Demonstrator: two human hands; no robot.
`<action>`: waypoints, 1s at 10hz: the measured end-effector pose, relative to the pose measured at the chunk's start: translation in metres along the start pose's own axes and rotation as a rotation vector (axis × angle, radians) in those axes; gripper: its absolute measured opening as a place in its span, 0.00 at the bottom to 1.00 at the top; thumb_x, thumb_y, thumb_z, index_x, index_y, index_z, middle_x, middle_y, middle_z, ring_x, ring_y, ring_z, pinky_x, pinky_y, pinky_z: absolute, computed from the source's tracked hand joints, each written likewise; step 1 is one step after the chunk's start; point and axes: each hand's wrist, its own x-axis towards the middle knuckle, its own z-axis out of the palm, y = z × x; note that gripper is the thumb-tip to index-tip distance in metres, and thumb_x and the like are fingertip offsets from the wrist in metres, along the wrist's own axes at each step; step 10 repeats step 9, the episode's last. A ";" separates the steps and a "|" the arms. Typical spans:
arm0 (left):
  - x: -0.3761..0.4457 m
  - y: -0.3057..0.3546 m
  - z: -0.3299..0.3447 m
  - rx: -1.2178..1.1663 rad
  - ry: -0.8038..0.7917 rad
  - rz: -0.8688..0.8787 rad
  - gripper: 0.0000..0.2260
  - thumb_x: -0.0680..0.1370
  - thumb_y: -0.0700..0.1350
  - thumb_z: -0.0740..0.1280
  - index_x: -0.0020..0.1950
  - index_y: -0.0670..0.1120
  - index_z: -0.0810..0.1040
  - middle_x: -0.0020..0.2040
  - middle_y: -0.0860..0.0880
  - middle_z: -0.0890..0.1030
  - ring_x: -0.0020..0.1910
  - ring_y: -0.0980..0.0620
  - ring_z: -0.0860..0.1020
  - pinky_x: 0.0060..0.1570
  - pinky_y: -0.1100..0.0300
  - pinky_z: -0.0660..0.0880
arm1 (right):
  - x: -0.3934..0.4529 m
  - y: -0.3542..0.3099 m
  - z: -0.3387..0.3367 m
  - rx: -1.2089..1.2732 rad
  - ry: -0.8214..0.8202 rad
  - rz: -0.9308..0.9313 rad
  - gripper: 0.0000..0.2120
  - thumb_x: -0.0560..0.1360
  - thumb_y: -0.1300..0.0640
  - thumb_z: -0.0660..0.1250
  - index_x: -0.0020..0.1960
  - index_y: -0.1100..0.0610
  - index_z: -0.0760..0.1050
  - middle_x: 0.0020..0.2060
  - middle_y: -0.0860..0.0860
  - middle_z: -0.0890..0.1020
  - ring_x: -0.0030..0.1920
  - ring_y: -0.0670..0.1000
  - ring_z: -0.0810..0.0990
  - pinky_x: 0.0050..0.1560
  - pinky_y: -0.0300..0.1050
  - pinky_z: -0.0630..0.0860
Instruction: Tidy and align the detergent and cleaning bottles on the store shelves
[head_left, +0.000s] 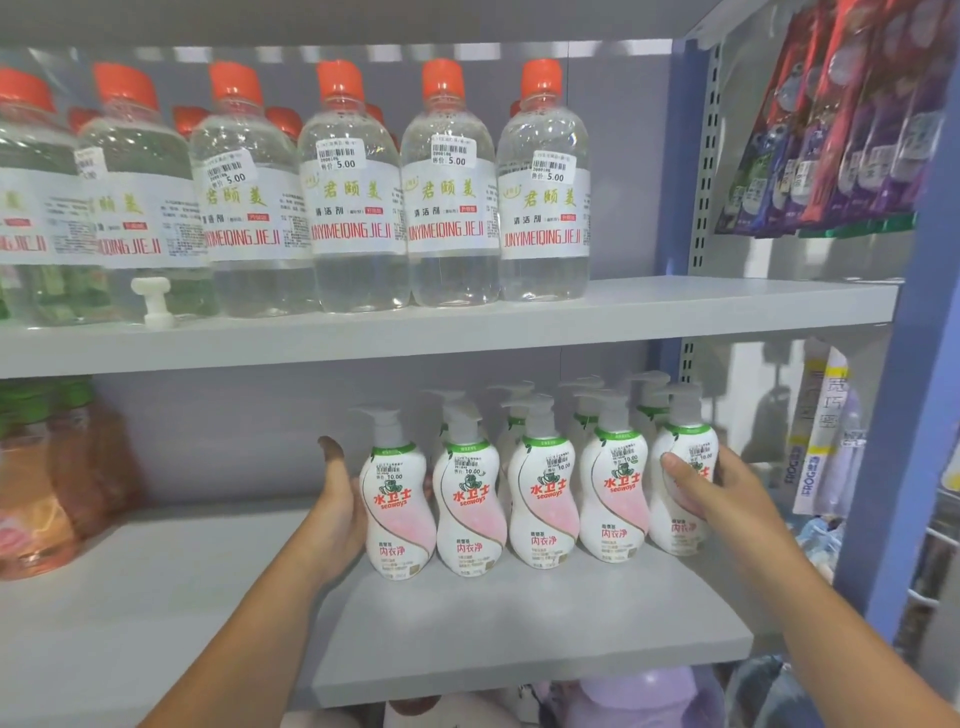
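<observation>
On the lower shelf (519, 623), left hand (337, 512) pressing flat and right hand (727, 499) gripping bracket the pump-bottle row (540, 499), squaring it; next, judged: even their facings

hanging snack packets (831, 130) top right (red, purple), blue shelf upright (898, 415), boxed goods (821, 431) on neighbouring rack

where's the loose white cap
In the head view, the white cap stands at the left of the upper shelf, in front of the clear bottles.
</observation>
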 end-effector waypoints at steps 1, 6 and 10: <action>-0.014 -0.013 -0.011 0.115 0.067 0.101 0.32 0.75 0.75 0.57 0.60 0.52 0.83 0.57 0.38 0.84 0.61 0.42 0.82 0.62 0.48 0.76 | -0.009 0.007 0.001 -0.059 0.033 -0.005 0.20 0.71 0.44 0.78 0.60 0.45 0.79 0.52 0.42 0.87 0.54 0.48 0.86 0.54 0.54 0.81; -0.053 -0.035 -0.008 0.283 0.074 0.194 0.19 0.77 0.47 0.76 0.66 0.55 0.79 0.64 0.52 0.83 0.62 0.50 0.83 0.61 0.51 0.80 | -0.020 0.020 0.002 -0.164 0.041 -0.056 0.20 0.75 0.51 0.76 0.65 0.45 0.74 0.53 0.37 0.82 0.48 0.33 0.80 0.43 0.35 0.73; -0.104 -0.025 0.013 0.489 0.364 0.153 0.38 0.75 0.55 0.76 0.81 0.50 0.63 0.74 0.49 0.72 0.70 0.50 0.74 0.59 0.60 0.72 | -0.055 -0.002 0.002 -0.204 0.056 -0.009 0.30 0.74 0.52 0.78 0.72 0.55 0.71 0.66 0.51 0.80 0.63 0.51 0.80 0.64 0.52 0.76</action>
